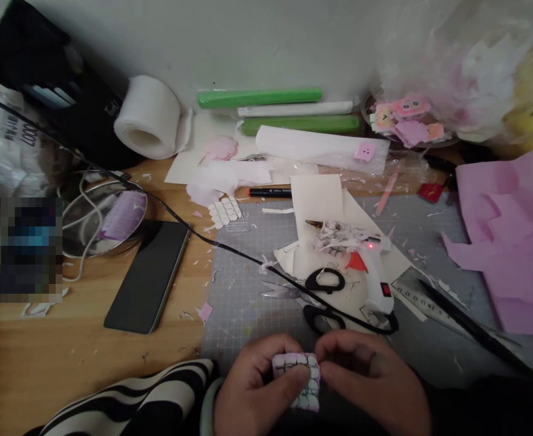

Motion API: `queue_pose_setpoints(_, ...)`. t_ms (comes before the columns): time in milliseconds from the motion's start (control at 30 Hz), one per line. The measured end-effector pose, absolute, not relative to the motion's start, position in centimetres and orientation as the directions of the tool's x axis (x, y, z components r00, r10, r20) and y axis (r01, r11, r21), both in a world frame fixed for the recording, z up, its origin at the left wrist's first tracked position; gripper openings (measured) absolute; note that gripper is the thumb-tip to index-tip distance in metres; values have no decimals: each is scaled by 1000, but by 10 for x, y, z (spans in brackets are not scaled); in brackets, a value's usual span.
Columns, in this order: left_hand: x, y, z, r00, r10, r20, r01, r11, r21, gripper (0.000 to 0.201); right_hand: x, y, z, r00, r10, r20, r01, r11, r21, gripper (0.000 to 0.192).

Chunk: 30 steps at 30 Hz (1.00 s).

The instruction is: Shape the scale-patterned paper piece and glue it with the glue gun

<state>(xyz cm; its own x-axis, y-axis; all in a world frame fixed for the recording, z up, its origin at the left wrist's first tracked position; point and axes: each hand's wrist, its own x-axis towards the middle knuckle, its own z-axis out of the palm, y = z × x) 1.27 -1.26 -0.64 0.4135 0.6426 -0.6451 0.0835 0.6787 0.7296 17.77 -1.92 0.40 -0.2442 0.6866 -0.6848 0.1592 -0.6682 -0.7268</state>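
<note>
Left hand [252, 390]: fingers pinched on the paper piece [299, 378].
Right hand [370, 378]: fingers gripping its other edge.
Scissors [314, 297]: just beyond, on the table [66, 351].

Dim, soft indoor light; edges bulge and blur, left patch pixelated.

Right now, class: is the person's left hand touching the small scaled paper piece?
Touching. The head view shows the left hand with its thumb pressed on the front of the scaled paper piece, while the right hand pinches its other edge.
</note>
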Motion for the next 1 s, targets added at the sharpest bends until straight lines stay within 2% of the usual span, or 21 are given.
queue_pose_setpoints(233, 13, -13, -6, 405, 677, -615, 86, 641, 763, 24, 172, -13, 8, -207, 646, -734, 165, -717, -677, 16)
queue_pose_setpoints(667, 15, -14, -7, 394, 693, -603, 93, 623, 777, 23, 177, -19, 0, -236, 642, -729, 206, -700, -684, 13)
queue_pose_setpoints(1000, 16, -13, -6, 367, 748, -553, 271, 483, 833, 16, 174, -18, 1, -179, 675, -715, 252, -671, -697, 12)
